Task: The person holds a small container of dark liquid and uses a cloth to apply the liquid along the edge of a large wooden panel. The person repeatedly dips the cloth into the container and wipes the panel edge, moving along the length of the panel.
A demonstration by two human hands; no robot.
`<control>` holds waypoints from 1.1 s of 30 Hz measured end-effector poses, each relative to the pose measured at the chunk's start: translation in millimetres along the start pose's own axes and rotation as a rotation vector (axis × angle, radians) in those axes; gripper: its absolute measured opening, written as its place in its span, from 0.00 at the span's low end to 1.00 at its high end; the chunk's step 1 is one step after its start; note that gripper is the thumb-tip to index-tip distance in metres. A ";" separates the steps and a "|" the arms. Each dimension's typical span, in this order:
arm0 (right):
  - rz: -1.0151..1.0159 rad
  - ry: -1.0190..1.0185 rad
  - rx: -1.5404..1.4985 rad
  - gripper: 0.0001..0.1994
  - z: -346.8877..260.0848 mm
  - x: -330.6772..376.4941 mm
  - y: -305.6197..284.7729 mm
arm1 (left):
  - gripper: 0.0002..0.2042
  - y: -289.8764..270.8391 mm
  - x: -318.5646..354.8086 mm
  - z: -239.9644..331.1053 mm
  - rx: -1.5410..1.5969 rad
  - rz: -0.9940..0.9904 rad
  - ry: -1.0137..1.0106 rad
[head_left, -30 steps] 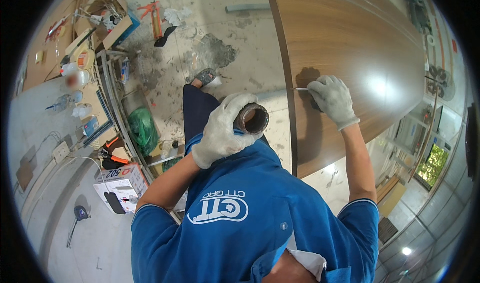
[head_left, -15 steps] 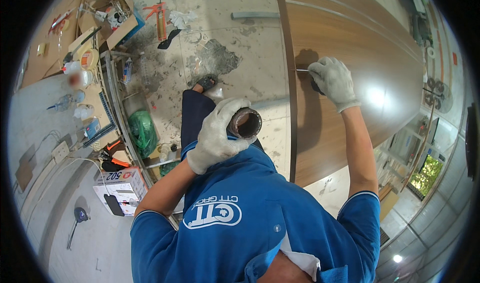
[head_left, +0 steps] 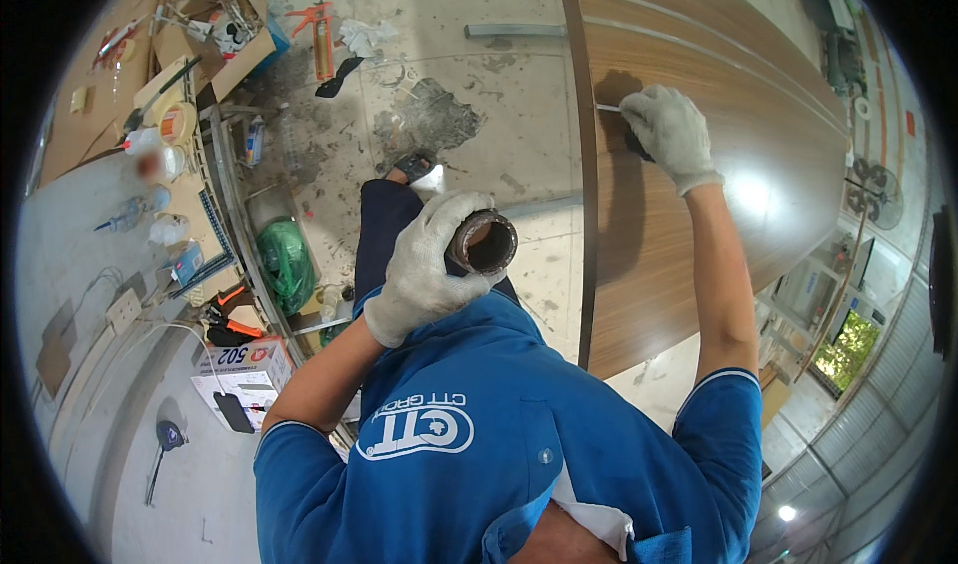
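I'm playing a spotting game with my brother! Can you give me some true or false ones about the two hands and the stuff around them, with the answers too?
1. The left hand holds a round hollow tube. True.
2. The right hand is bare. False: it wears a pale glove.
3. A thin tool sticks out from the right hand, over the brown wood-grain panel. True.
4. The plastic bag on the left side is red. False: it is green.
5. An orange caulking gun lies on the floor. True.
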State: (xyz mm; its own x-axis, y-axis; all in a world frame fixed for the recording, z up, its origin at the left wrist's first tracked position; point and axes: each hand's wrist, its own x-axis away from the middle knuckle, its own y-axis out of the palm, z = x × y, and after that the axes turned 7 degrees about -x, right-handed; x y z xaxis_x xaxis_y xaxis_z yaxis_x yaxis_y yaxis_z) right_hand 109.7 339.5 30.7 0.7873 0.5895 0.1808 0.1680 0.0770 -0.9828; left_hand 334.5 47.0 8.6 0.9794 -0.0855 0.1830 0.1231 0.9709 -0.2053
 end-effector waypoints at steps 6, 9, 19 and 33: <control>0.034 0.024 -0.018 0.06 4.2 -9.1 -0.2 | 0.36 -5.3 -7.1 -1.3 -0.005 -0.011 -0.005; 0.057 0.015 -0.024 0.06 8.1 -18.5 -1.3 | 0.35 -7.8 -8.6 -1.6 0.004 -0.018 -0.001; 0.004 0.002 -0.003 0.06 9.9 -24.3 -3.4 | 0.35 -12.8 -12.8 -3.4 0.000 -0.022 -0.003; 0.023 -0.070 0.055 0.05 13.0 -15.0 3.0 | 0.36 -8.7 -12.1 -5.6 -0.062 0.002 0.081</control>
State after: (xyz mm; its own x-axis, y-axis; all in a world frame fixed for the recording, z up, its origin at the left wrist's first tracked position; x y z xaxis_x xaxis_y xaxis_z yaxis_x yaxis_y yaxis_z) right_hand 90.7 341.3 24.5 0.7472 0.6459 0.1565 0.1155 0.1057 -0.9877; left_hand 322.5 38.3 2.8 0.9891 -0.1043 0.1044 0.1288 0.9555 -0.2655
